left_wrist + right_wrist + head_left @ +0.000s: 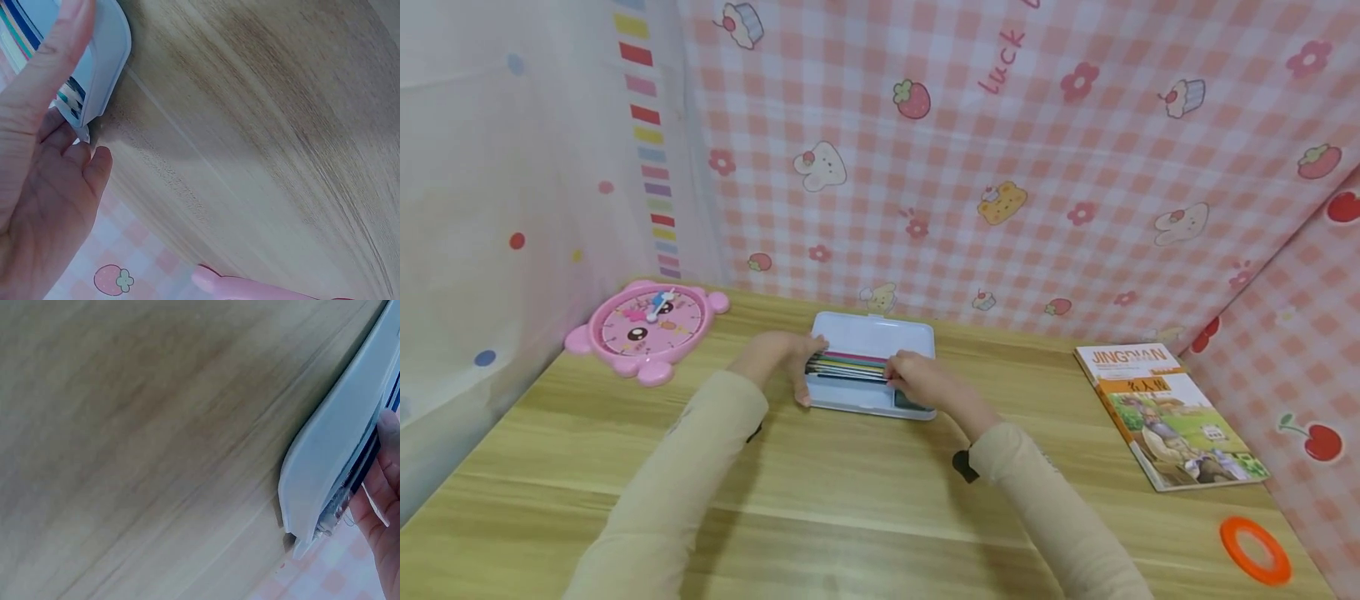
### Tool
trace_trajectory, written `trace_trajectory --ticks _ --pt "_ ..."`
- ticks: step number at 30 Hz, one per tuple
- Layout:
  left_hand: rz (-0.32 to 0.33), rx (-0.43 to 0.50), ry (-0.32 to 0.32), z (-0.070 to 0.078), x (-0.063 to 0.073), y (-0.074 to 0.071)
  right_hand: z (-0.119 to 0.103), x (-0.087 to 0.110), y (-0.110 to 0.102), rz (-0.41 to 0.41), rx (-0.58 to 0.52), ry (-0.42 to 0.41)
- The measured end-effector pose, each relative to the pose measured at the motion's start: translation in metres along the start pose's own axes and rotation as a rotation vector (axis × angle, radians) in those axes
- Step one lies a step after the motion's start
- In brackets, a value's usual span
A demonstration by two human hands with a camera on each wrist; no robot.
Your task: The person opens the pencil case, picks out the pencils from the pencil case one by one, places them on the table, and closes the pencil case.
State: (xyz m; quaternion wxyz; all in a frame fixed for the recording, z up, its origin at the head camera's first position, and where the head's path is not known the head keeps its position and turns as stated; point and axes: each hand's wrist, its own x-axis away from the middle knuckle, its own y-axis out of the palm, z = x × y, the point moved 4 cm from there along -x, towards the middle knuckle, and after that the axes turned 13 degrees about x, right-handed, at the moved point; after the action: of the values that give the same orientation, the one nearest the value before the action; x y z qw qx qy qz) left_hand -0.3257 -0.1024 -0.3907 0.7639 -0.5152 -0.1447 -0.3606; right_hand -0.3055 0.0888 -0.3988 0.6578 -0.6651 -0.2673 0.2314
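Your pale blue pencil case [874, 335] is lying open on the table [850, 492], its lid leaning back toward the checked wall cloth [955, 167]. Your left hand [781, 360] is holding the case's left end, thumb and fingers spread around it. Your right hand [927, 382] is pinching the right ends of the colored pencils [848, 365], which are lying side by side lengthwise over the tray. A dark item [912, 402] is sitting in the near right compartment; identity unclear. A pink animal-shaped clock [652, 327] is lying left; a paperback book [1180, 425] and an orange ring [1229, 540] are lying right, well apart from your hands.
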Motion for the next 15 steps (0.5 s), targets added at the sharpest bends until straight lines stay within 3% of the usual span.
trace_trajectory --ticks 8,15 --pt "-0.006 -0.007 0.032 0.004 -0.006 0.0 0.019 0.017 -0.01 0.174 0.046 -0.082" --pt "-0.019 -0.005 0.041 0.0 -0.005 0.0 0.065 0.049 -0.013 0.223 0.126 0.051"
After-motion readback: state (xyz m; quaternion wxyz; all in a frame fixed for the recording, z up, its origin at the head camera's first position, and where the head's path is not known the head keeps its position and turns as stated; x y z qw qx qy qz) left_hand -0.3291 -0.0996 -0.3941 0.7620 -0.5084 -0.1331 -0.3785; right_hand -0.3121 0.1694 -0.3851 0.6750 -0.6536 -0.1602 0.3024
